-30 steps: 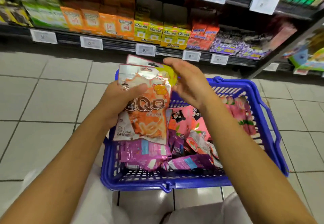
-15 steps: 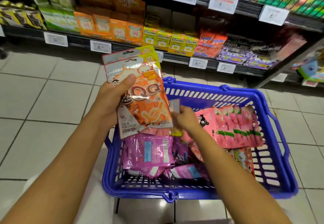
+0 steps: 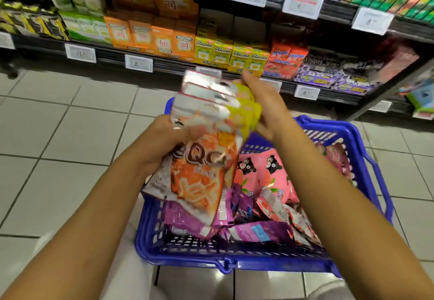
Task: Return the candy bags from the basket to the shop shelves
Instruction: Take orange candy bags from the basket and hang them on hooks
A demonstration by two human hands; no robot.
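Candy bags fill the blue plastic basket [image 3: 239, 261] on the tiled floor [image 3: 58, 140]: pink bags with black bear faces [image 3: 263, 170] lie toward the middle, purple bags [image 3: 260, 231] are heaped along the near wall, and more pink packets [image 3: 333, 159] stand at the far right side. Above the basket's left half, the left hand [image 3: 162, 144] grips a fanned stack of orange-and-white bags [image 3: 199, 177], thumb curled over the front one, which reads "QQ" in brown letters; smaller print at its lower left corner is too blurred to make out. Silver header strips of several bags [image 3: 206, 90] stick up at the top of the stack. The right hand [image 3: 265, 105] is against the back of the stack, where a yellow bag [image 3: 246, 112] shows; its fingers are hidden behind the bags, so whether they are curled on the yellow bag or flat against it cannot be told.

Behind the basket runs the shop shelf [image 3: 164, 61]. On it stand orange Doublemint boxes [image 3: 150, 35], yellow Ricola boxes [image 3: 232, 53], red packets [image 3: 284, 61] and purple packets [image 3: 333, 76], with green boxes [image 3: 79, 6] and yellow-black packs [image 3: 32, 22] to the left. White price tags [image 3: 138, 63] are clipped along the shelf edges; "5", "8" and "9" can be read on some of them, the rest is blurred
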